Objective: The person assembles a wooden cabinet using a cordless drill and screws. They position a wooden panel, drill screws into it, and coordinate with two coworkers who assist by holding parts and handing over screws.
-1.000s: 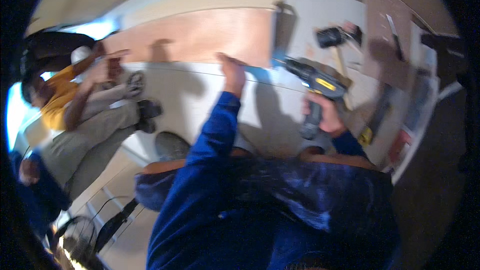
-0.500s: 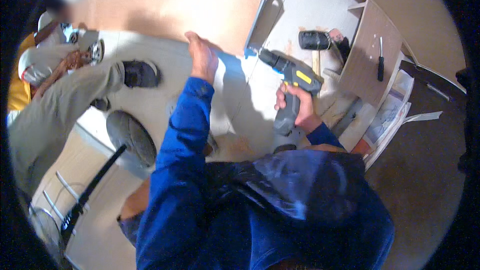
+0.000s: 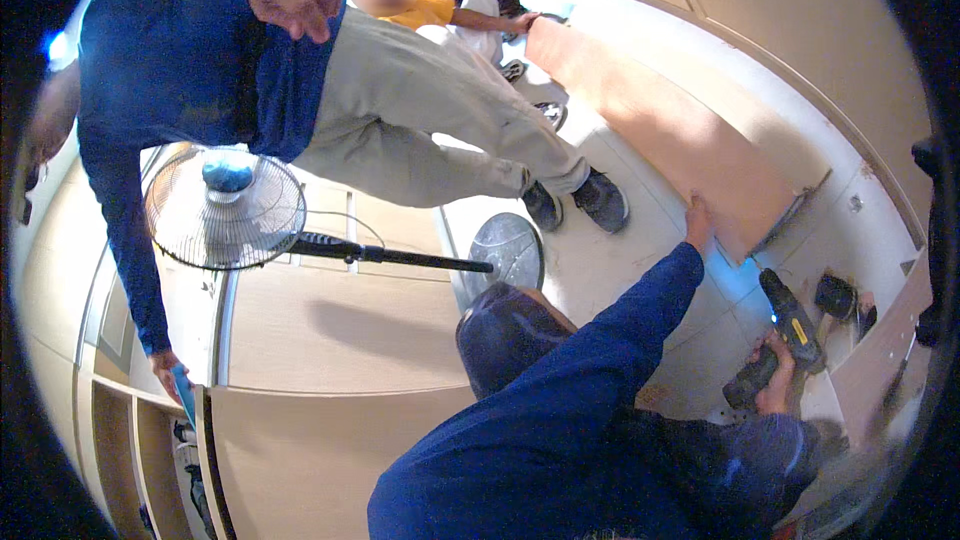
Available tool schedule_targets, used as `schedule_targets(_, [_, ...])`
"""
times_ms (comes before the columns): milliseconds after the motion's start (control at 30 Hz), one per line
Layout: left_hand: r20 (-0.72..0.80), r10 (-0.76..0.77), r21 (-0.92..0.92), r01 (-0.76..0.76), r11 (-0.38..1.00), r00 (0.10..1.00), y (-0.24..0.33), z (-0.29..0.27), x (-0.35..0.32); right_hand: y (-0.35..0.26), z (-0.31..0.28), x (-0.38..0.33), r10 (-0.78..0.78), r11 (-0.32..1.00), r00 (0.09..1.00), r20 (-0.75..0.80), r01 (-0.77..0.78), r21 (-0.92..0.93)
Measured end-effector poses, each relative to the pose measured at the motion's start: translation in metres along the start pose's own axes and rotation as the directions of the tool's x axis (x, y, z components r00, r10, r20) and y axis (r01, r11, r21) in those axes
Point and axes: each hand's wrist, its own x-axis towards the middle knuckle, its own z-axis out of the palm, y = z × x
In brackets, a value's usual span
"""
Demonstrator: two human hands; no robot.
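My left hand [image 3: 698, 225] grips the near edge of a long wooden panel [image 3: 690, 130], close to its right corner; most of its fingers are hidden. A dark metal strip [image 3: 780, 227] runs along that end of the panel. In my right hand [image 3: 776, 380] is a cordless drill [image 3: 792, 328], grey and black with a yellow mark. Its tip points at the panel's corner, and I cannot tell whether they touch. Blue light falls on the floor tiles beside it. A black-headed mallet [image 3: 836, 295] lies right of the drill.
A co-worker in a blue top [image 3: 190, 60] stands at left, one hand on a blue object [image 3: 183, 387] by a cabinet panel [image 3: 330, 460]. Another person's hand [image 3: 524, 22] touches the panel's far end. A pedestal fan [image 3: 225, 205] leans across, its round base [image 3: 512, 252] nearby.
My view has swung left, bringing the standing co-worker and the fan into sight. Both my hands stay at the panel's end, the drill still in my right.
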Motion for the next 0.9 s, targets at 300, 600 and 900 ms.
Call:
schedule_targets(300, [0.100,-0.108,-0.319,0.135,0.938,0.989,-0.027,0.018,-0.005,-0.017,0.021,-0.006,-0.066,0.974,0.998,-0.005,0.063,-0.219])
schedule_targets(600, [-0.384,-0.268,-0.255,0.177,0.951,0.884,0.008,0.042,-0.019,-0.017,0.043,0.027,0.053,0.978,0.988,0.143,-0.022,-0.206])
schedule_targets(900, [-0.287,-0.066,-0.034,0.058,0.998,0.956,0.018,0.035,-0.015,-0.004,0.030,0.041,0.070,0.989,0.962,0.263,-0.032,-0.147])
